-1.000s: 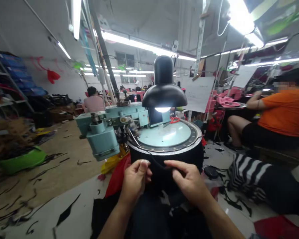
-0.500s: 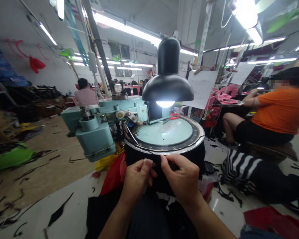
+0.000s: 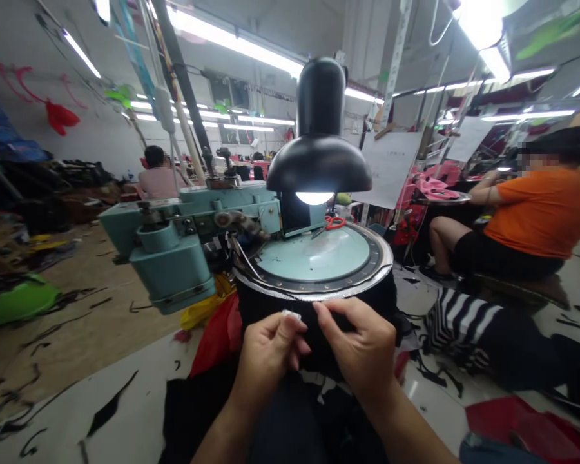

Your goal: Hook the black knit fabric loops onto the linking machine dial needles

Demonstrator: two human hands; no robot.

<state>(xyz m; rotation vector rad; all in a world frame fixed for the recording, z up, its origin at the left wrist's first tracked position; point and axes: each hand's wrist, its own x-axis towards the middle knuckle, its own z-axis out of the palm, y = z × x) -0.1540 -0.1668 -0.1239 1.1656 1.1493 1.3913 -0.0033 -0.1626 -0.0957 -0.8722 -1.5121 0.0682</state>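
Observation:
A round teal linking machine (image 3: 319, 258) with a ring of fine metal points stands in front of me, under a lit black lamp (image 3: 318, 158). Black knitted fabric (image 3: 319, 309) hangs from its front rim. My left hand (image 3: 268, 354) pinches the fabric's edge just below the rim, fingers curled. Close beside it, my right hand (image 3: 360, 348) also pinches that edge, thumb and forefinger pressed together. More black fabric lies in my lap. Red scissors (image 3: 336, 223) rest on the dial's far side.
The teal machine head (image 3: 171, 248) juts out to the left. Red and yellow cloth (image 3: 212, 322) hangs below it. A person in an orange shirt (image 3: 536, 212) sits at the right; striped fabric (image 3: 464, 322) lies on the floor. Black scraps litter the floor at left.
The view has shifted nearer to the machine. Both hands have risen to the dial's rim and drawn together on the fabric edge.

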